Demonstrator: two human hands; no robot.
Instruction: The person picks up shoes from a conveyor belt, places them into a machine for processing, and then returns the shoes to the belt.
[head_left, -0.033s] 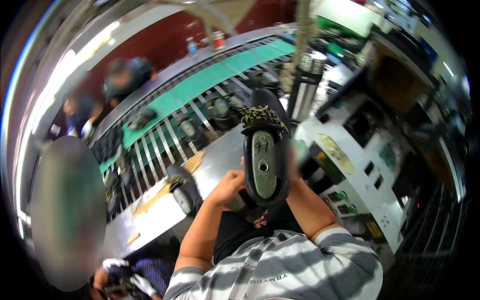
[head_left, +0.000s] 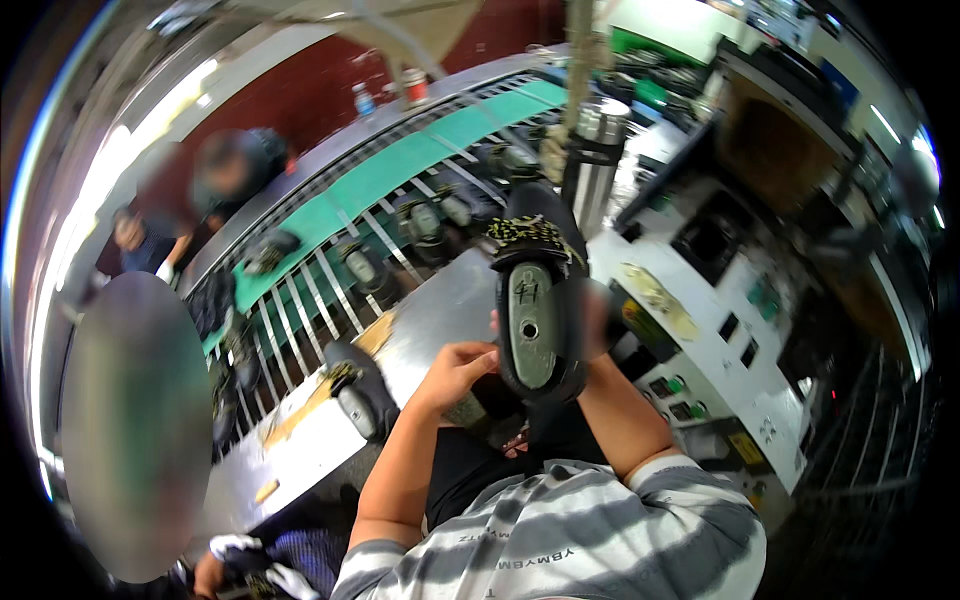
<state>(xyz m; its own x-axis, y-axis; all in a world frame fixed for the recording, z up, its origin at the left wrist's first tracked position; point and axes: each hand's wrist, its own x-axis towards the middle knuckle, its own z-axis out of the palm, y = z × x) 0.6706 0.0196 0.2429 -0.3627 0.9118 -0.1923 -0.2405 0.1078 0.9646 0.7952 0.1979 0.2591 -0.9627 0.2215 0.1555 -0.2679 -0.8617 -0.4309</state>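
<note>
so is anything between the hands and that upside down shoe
No. The left hand touches the black shoe at its heel end; the right hand, blurred, is against its other side. Nothing visible sits between.

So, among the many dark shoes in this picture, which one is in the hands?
The shoe held up at centre, its grey-green underside facing the camera. The left hand and right hand grip it; the other shoes rest on the table or conveyor racks.

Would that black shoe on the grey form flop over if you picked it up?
Probably not: the black shoe is stretched over a hard-looking grey form, so it likely stays stiff. Both the left hand and right hand steady it, hinting at some weight.
</note>
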